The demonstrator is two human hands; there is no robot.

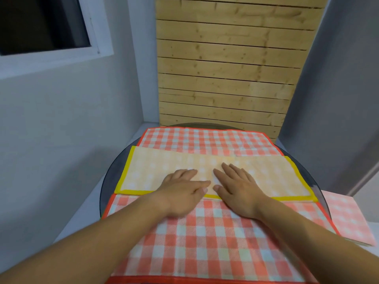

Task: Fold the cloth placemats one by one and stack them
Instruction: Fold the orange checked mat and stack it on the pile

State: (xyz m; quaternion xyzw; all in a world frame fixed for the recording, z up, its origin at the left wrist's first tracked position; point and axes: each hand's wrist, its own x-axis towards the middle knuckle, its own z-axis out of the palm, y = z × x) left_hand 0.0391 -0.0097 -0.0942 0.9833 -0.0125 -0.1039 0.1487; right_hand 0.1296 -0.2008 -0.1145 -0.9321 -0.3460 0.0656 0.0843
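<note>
Two hands, head view: left hand (182, 191) and right hand (235, 189) lie flat side by side, fingers straight, gripping nothing, pressing the folded yellow placemat (147, 173). It lies across a spread red checked placemat (205, 242) on the round dark tabletop (114, 167). One folded pale red placemat (348, 218) sits beyond the tabletop's right edge.

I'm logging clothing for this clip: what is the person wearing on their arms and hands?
Nothing visible. The left hand and right hand are bare: no gloves, rings, watch or bracelets, and no sleeve shows up to the frame edge.
</note>
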